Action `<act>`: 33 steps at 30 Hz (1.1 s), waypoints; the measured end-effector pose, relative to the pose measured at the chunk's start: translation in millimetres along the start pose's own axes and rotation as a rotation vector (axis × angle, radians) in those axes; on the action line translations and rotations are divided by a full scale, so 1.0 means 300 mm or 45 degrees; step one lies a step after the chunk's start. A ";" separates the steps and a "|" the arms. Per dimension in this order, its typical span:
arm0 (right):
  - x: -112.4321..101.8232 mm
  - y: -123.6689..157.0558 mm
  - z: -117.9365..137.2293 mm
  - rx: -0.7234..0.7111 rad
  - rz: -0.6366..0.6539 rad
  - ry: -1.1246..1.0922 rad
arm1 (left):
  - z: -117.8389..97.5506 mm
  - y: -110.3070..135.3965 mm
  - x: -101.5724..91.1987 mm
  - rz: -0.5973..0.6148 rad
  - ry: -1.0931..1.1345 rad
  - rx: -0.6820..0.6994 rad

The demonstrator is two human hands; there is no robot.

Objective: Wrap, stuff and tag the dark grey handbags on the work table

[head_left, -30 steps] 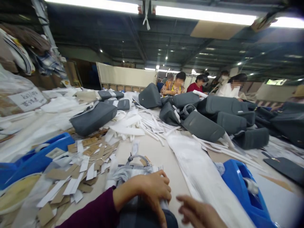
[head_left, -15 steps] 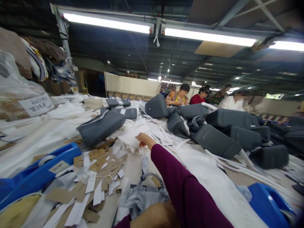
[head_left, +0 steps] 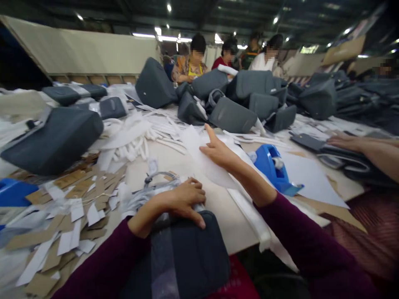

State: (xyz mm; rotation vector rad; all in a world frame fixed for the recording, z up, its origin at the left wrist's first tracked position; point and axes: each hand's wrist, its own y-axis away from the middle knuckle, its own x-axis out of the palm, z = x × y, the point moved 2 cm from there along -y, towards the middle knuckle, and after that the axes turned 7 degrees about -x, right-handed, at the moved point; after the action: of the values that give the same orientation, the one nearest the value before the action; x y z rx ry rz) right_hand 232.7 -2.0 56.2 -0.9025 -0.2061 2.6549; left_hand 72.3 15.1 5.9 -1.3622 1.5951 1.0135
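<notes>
Dark bag (head_left: 199, 249): lies nearest the wearer, a clear band (head_left: 163, 259) across it and a wrapped grey handle (head_left: 141, 203) at its far end.
Left hand (head_left: 183, 201): rests over the bag's far end, thumb spread wide of the fingers; it looks to steady rather than pinch.
Right hand (head_left: 218, 151): just beyond the bag to the right, pinching the white sheet (head_left: 195, 143), index finger stretched out; the exact contact is hidden.
Just changed: half a second ago the right hand was at the heap of white pieces; now the sheet is near the bag, so both seem within reach for the work in hand.
Table edge: the tabletop (head_left: 218, 207) ends just right of the bag, whose near corner seems to overhang something red (head_left: 241, 284).
Open room: pale tabletop shows between bag and sheet, and ahead to the white strips (head_left: 143, 145).
Left limit: card scraps (head_left: 70, 232) crowd that side.
Right limit: blue tape dispenser (head_left: 264, 170), then a co-worker's hand (head_left: 352, 143).
Far limit: piled grey bags (head_left: 235, 114).
</notes>
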 end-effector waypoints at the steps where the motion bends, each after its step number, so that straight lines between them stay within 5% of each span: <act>1: -0.043 0.111 -0.054 0.051 -0.053 -0.015 | -0.001 -0.006 -0.005 0.025 0.022 0.007; 5: -0.073 0.493 -0.208 0.193 -0.180 -0.173 | 0.001 -0.032 -0.011 0.173 0.121 -0.002; 9: 0.002 0.655 -0.250 0.272 -0.245 -0.361 | -0.001 -0.047 -0.030 0.294 0.150 -0.073; 15: 0.076 0.642 -0.252 0.083 -0.132 -0.468 | -0.013 -0.055 -0.054 0.356 0.150 -0.115; 33: 0.260 0.504 -0.233 0.101 0.115 -0.822 | 0.007 -0.025 -0.038 0.226 0.187 -0.161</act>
State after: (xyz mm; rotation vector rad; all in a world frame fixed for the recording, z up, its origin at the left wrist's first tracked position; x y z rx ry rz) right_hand 178.1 -114.0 -79.4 -0.0037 -0.2069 2.9269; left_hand 81.2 20.4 14.9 -1.4267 1.8133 1.1592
